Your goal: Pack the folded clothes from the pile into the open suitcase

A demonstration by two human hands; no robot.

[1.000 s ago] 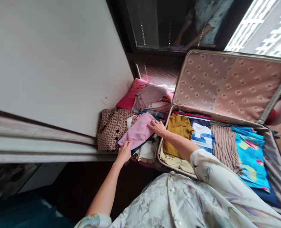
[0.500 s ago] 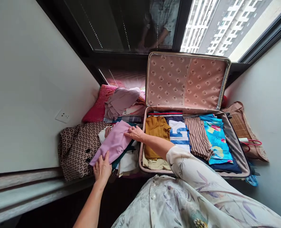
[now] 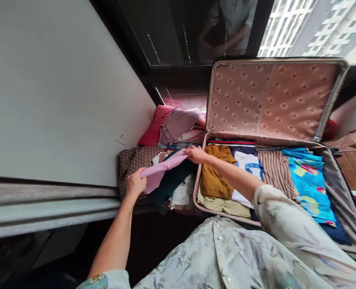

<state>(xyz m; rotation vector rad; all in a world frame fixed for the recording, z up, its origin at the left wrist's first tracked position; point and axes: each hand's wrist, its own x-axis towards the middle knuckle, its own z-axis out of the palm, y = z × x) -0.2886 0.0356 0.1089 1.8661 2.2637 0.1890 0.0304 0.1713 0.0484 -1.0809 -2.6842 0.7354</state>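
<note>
A folded lilac garment (image 3: 162,170) is lifted slightly off a pile of clothes (image 3: 178,190) left of an open suitcase (image 3: 331,180). My left hand (image 3: 135,184) grips its near end and my right hand (image 3: 196,154) grips its far end, by the suitcase's left rim. Inside the suitcase lie a mustard top (image 3: 215,172), a blue-and-white shirt (image 3: 247,164), a striped garment (image 3: 276,170) and a bright turquoise printed cloth (image 3: 308,184).
A brown patterned garment (image 3: 132,160) lies against the white wall. Behind the pile sit a red cushion (image 3: 154,126) and a mauve garment (image 3: 178,122). The suitcase lid (image 3: 271,100) leans on a dark window. A woven bag (image 3: 352,158) stands at right.
Both hands have closed on the lilac garment's ends and raised it off the pile, uncovering a dark green piece beneath. The camera view swung right, then back left.
</note>
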